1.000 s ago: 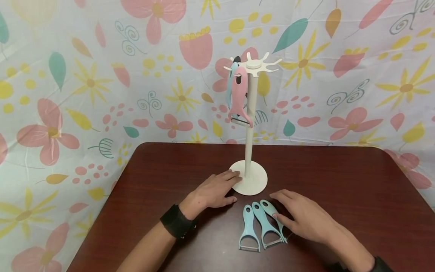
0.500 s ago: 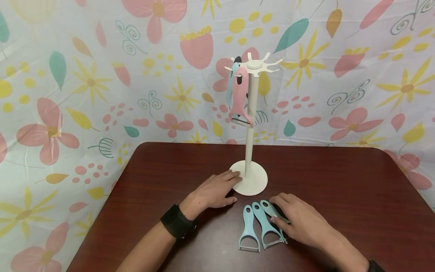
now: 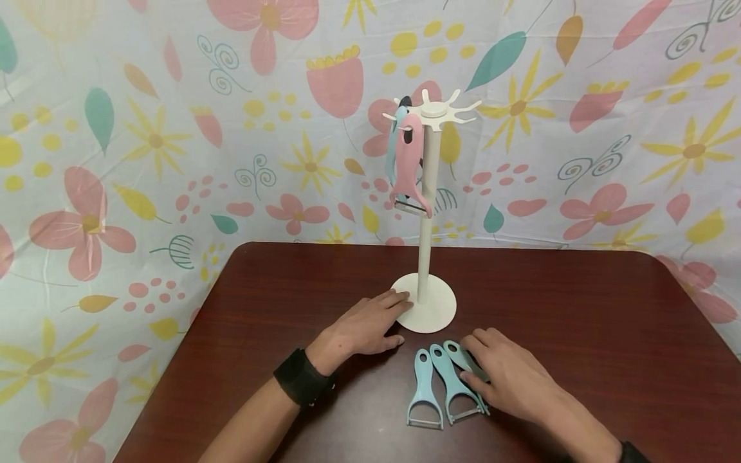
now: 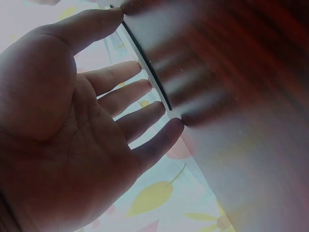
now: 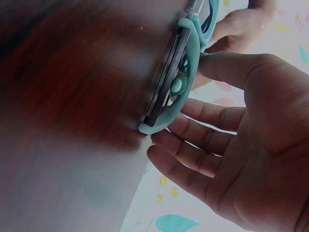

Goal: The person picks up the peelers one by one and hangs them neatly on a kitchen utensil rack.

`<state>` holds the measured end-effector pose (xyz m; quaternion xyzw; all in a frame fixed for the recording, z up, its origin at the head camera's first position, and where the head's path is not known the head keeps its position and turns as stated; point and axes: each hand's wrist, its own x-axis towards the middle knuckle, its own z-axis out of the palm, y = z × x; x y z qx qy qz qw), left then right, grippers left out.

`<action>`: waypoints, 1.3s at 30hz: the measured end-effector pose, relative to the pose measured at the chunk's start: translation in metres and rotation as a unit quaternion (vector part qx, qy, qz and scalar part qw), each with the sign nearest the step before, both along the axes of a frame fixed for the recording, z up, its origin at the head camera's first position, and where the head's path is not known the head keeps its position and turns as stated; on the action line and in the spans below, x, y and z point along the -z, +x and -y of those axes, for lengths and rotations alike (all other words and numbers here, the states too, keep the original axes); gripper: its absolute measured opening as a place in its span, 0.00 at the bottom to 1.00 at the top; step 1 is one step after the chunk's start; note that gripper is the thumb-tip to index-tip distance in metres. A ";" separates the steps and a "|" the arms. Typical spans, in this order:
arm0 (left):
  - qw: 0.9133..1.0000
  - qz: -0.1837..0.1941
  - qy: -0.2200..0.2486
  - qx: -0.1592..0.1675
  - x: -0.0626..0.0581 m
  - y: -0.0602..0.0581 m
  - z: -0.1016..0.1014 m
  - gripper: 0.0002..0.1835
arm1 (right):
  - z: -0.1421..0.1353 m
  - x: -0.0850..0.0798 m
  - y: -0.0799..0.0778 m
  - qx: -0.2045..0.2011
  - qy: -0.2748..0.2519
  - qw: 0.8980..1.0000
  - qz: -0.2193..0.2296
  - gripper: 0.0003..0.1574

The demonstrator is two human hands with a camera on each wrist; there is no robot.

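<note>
Three light-blue peelers lie side by side on the table: a left peeler [image 3: 424, 378], a middle peeler [image 3: 448, 375] and a right peeler [image 3: 454, 352]. My right hand [image 3: 512, 379] holds the right peeler, thumb on one side and fingers on the other, hiding part of it. In the right wrist view the blade end of this peeler [image 5: 192, 58] faces the camera. With straight fingers, my left hand [image 3: 365, 325] rests on the white round base [image 3: 434, 312] of a stand. The left wrist view shows its fingertips on the base's edge [image 4: 145, 60].
On the stand's post [image 3: 426, 244] sits a ring of prongs [image 3: 434, 112]. A pink peeler [image 3: 408, 157] hangs there, with a blue peeler [image 3: 391, 151] and a dark item partly hidden behind it. A floral cloth [image 3: 173, 128] covers the wall behind the brown table [image 3: 579, 308].
My right hand has closed its thumb and fingers in around the right peeler, shifting slightly. My left hand stays in place on the base.
</note>
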<state>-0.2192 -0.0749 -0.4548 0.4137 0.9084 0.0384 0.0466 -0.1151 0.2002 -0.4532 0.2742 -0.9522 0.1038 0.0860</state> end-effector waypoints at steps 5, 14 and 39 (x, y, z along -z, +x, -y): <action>1.000 0.000 -0.004 0.000 0.000 0.000 -0.001 0.37 | 0.001 0.001 -0.002 0.009 0.000 1.000 -0.002 0.20; 1.000 0.002 -0.005 -0.002 -0.001 0.000 -0.002 0.38 | 0.003 0.000 -0.004 0.031 0.014 0.999 0.033 0.21; 1.000 0.010 -0.009 -0.007 0.000 0.001 -0.001 0.38 | 0.001 -0.002 -0.004 0.060 -0.015 0.996 0.065 0.18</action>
